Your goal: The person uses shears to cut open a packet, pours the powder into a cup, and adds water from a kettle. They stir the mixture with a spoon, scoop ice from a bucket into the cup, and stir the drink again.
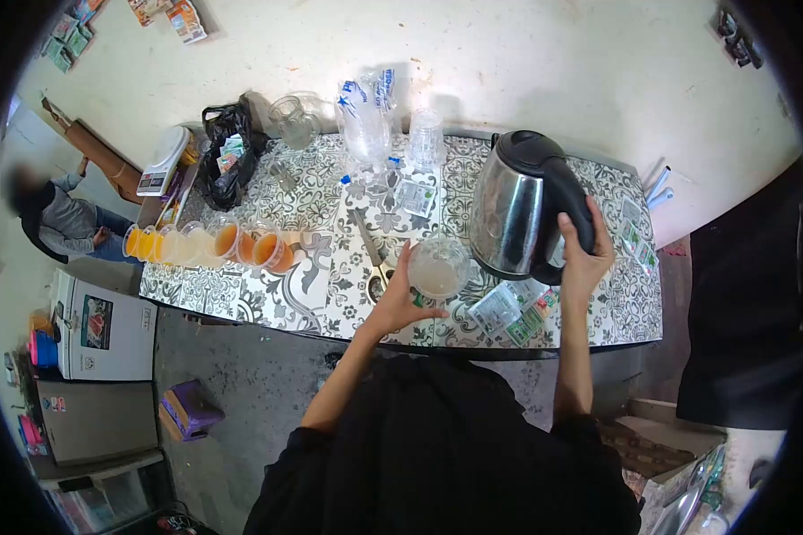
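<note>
The left hand point(393, 301) curls a widely spread thumb and fingers around the cup point(440, 270), just left of the kettle point(507, 214), which the right hand point(591, 254) grips by its handle point(567, 196), fingers closed; both grips should be held steady.

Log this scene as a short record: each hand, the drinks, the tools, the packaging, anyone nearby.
Left hand: at the side of a clear cup with cloudy contents
Right hand: on the handle of the kettle
Drinks: row of cups, orange and paler, at the table's left
Tools: scissors, left of the clear cup
Packaging: sachets near the kettle; black bag at the back
Nearby: another person, far left
</note>
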### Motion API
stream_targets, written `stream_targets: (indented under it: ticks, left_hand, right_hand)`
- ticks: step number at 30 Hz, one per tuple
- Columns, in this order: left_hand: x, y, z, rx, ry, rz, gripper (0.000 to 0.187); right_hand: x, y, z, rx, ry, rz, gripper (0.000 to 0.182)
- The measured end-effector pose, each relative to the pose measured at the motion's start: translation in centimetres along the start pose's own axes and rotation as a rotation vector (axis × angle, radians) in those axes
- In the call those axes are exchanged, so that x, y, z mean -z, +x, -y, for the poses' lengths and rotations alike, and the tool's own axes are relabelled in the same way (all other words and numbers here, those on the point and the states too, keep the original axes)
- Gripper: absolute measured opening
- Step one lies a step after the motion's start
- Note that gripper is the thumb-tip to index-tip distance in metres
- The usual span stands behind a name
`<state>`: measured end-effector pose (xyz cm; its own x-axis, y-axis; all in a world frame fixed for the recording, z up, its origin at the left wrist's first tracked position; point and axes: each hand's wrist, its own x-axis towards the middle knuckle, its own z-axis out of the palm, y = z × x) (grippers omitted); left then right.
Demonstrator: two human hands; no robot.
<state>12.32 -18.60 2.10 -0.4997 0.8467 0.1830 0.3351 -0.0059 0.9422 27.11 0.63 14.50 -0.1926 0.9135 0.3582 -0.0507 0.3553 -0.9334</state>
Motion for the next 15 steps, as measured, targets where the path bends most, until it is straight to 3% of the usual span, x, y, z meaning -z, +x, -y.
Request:
stream_targets:
  ticks: [1,3,7,8,12,15]
  left_hand:
    - [0.6,-0.4,0.0,-0.003,0.005,-0.008,0.11]
    - [2.0,-1.6,0.0,-0.082,0.449,-0.096,0.113]
    - [3.0,-3.7,1.0,0.114,0.618,-0.227,0.089]
    - [3.1,-4.2,1.5,0.119,0.666,-0.236,0.073]
    - [3.0,-4.8,2.4,0.147,0.696,-0.22,0.06]
    - [2.6,-4.1,2.0,0.18,0.637,-0.205,0.06]
  right_hand:
    - [-0.8,0.1,-1.2,0.08,-0.009,-0.008,0.039]
    - [-1.9,0.1,-2.7,0.09,-0.01,0.001,0.038]
    - [-3.2,0.0,-3.3,0.077,0.025,-0.053,0.037]
    - [-3.3,0.1,-3.6,0.101,0.034,-0.064,0.037]
    - [-3.9,-0.1,-5.7,0.08,0.081,-0.107,0.037]
    - [-4.1,-1.0,-5.9,0.067,0.08,-0.115,0.037]
